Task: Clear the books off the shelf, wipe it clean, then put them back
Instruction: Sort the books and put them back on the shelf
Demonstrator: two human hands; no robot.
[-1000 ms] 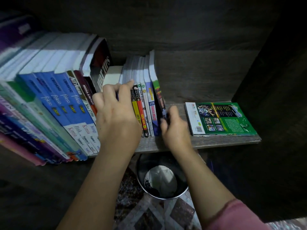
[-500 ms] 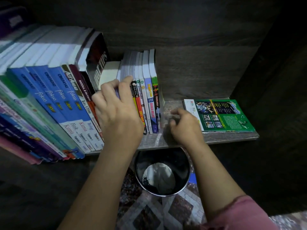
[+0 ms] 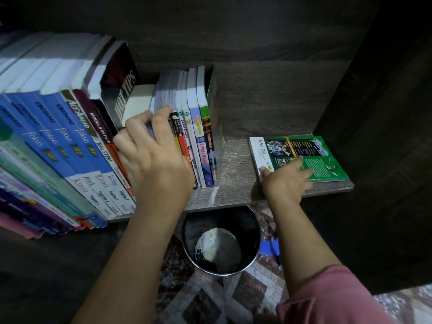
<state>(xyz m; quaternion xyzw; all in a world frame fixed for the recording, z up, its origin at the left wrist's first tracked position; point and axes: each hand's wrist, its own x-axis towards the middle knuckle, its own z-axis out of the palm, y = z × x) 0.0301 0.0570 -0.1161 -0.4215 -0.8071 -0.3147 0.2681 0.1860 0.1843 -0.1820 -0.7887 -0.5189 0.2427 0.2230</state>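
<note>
Shelf (image 3: 236, 164): grey wood-grain board in a dark cabinet; I log a bare strip of it between the two sets of books on the right. Textbooks (image 3: 70, 146): a long row filling the left half of the shelf, leaning, with blue, teal, purple and maroon spines facing me and white page edges above. Waste bin (image 3: 254, 228): round and dark, on the patterned floor (image 3: 205, 300) below the shelf's front edge, between my two forearms, with crumpled pale material inside. Slim books (image 3: 196, 127): a small upright group mid-shelf, just right of the textbooks, with yellow, red, white, blue and green spines. Green book (image 3: 322, 157): lying flat, back cover up, at the shelf's right end, near the cabinet wall and well apart from the slim books. Left hand (image 3: 154, 157): fingers curled over the top front corners of the leftmost slim books, gripping them; I cannot tell how many. Right hand (image 3: 286, 181): fingers extended and spread, resting on the near left corner of the green book, thumb at its white edge, nothing clasped. Pink sleeve (image 3: 332, 298): on the right upper arm, lower right of view.
</note>
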